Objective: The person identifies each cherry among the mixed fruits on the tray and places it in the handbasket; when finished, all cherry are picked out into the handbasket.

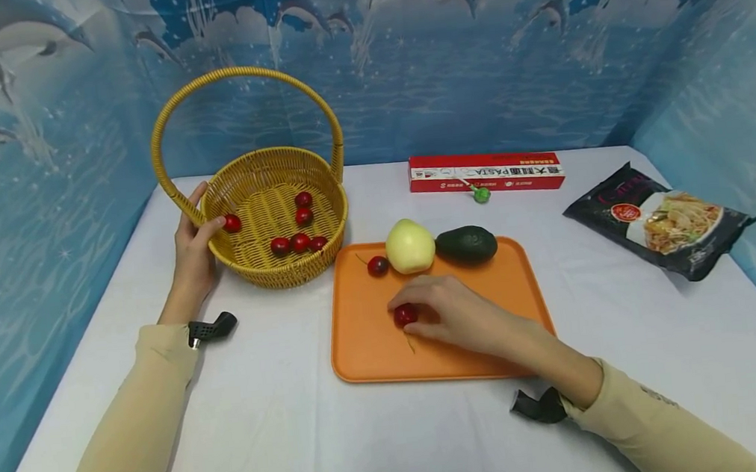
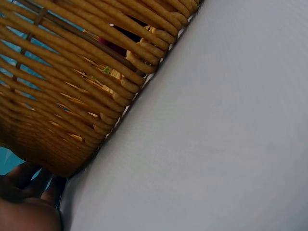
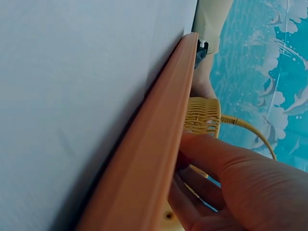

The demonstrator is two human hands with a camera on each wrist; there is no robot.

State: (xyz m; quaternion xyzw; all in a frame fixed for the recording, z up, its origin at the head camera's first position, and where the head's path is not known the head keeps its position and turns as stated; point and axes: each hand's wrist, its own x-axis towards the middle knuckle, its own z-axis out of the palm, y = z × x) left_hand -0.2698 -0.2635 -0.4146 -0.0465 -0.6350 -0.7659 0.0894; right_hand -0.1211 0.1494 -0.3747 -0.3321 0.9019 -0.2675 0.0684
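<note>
My left hand point(image 1: 192, 252) grips the yellow wicker basket point(image 1: 280, 276) at its left rim, near the handle's base, thumb over the edge. Several red cherries point(image 1: 300, 243) lie inside, one close by the thumb. Over the orange tray point(image 1: 364, 346), my right hand point(image 1: 459, 315) pinches a dark red cherry point(image 1: 405, 314) between thumb and fingers, its stem pointing down. Another cherry point(image 1: 378, 267) rests on the tray beside a pale yellow-green round fruit point(image 1: 410, 247) and an avocado point(image 1: 466, 245). In the right wrist view the tray's edge partly hides the held cherry.
A red pasta box point(image 1: 486, 159) lies at the back of the white table point(image 1: 266, 426), with a small green stemmed item point(image 1: 481, 195) in front. To the right is a black noodle packet point(image 1: 646, 212). A blue dolphin-print curtain point(image 1: 439, 88) hangs behind the table.
</note>
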